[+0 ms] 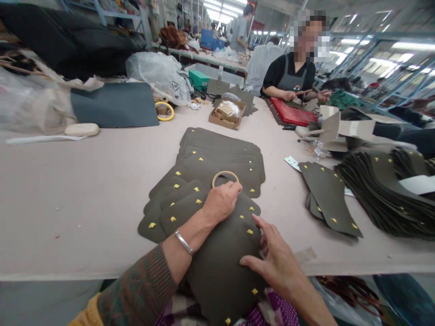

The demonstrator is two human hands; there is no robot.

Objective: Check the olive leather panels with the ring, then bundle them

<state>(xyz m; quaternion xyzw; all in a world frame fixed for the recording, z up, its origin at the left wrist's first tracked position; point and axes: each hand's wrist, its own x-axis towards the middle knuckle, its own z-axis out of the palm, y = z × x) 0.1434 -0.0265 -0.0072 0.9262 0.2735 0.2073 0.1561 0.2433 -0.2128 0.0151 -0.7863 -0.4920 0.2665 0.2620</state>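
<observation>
Dark olive and soft-looking, the leather piece (224, 258) nearest the camera hangs over the worktop (84, 190) edge toward the lap; it has a rounded shape, a smooth dull face and small yellow tabs along its rim. On it lies the right hand (277, 262), flat, with its fingers (263, 224) spread apart and pressing the leather down. At the far end of that piece, the left hand (220, 201) is curled, its fingers closed together on a thin yellow tape ring (225, 177). A shiny metal bangle (183, 242) sits on the left wrist, above a knitted striped sleeve. Beyond the ring, more olive pieces (217, 154) of the same shape lie fanned out, overlapping like fish scales, each dotted with yellow tabs. Off to the right sit a small stack (328, 197) and a much bigger pile (387, 194) of the same pieces. A small cardboard box (227, 114) stands farther back. Across the worktop, another person works over a red piece (292, 113).
</observation>
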